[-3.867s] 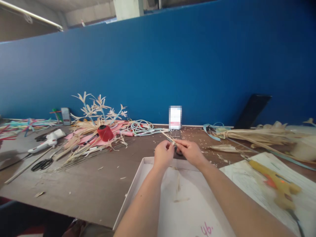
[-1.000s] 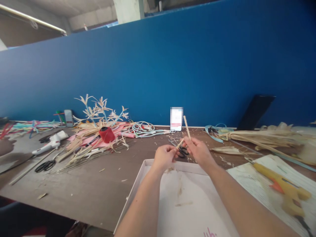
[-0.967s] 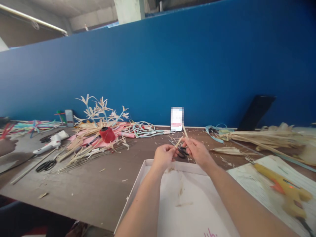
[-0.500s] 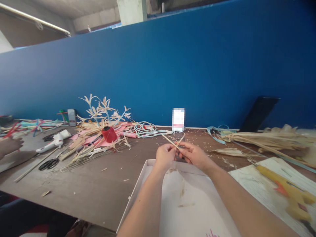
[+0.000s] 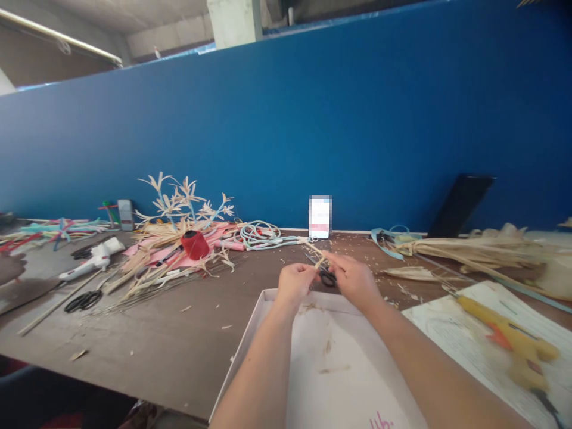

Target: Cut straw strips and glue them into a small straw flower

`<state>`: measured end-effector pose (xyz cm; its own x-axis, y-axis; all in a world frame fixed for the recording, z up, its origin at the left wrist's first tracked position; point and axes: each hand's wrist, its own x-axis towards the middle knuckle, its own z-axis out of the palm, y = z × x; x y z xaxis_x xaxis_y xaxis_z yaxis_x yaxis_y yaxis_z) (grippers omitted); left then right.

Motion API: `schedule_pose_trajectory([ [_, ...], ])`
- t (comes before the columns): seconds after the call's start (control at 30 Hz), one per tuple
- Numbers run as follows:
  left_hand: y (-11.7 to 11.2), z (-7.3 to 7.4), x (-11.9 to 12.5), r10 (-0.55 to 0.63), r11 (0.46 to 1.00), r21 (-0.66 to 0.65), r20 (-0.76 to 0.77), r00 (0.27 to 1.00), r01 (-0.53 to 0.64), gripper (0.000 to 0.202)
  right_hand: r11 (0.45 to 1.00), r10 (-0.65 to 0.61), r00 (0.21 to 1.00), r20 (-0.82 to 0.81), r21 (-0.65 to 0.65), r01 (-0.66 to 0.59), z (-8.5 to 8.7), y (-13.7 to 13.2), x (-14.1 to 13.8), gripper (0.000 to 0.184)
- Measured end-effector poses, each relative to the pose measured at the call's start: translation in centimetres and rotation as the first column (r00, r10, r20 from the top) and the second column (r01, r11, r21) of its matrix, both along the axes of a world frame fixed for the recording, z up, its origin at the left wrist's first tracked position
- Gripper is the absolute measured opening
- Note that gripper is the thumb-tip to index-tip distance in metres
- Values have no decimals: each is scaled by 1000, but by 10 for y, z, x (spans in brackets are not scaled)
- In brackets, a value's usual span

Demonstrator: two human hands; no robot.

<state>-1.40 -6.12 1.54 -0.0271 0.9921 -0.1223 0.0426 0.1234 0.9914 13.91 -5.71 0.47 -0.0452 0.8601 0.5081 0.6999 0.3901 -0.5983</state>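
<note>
My left hand and my right hand meet above the far edge of a white shallow box. Both are closed in a pinch on a thin pale straw strip that sticks out between them toward the blue wall. Small black scissors lie on the brown table just behind my fingers, partly hidden by the right hand.
A yellow glue gun lies on paper at the right. Dried husks are piled at the back right. A red thread spool, straw flowers, a white glue gun and black scissors lie at the left.
The straw strip stood upright in my right hand a second ago; it has since swung down low between both hands. My hands stay together over the box edge.
</note>
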Motion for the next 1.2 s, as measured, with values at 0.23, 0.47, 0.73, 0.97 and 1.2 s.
schedule_pose_trajectory([
  [0.23, 1, 1, -2, 74, 996, -68, 182, 981, -62, 19, 921, 52, 770, -636, -267, -283, 17, -1, 8, 61],
  [0.47, 3, -5, -2, 23, 997, 72, 61, 998, -28, 17, 737, 206, 757, -620, -411, -537, 14, -10, -15, 53],
  [0.73, 7, -11, 0, 80, 982, 181, -145, 986, -53, 17, 956, 223, 964, -143, -162, -245, 4, -4, -12, 34],
  [0.97, 2, -2, 1, 30, 1000, -11, 71, 997, -29, 17, 981, -131, 964, -232, -167, 93, 8, 6, 14, 37],
  [1.2, 2, -1, 1, 58, 998, -14, 126, 990, -56, 19, 823, 111, 728, -676, -348, -449, 15, -4, 2, 64],
])
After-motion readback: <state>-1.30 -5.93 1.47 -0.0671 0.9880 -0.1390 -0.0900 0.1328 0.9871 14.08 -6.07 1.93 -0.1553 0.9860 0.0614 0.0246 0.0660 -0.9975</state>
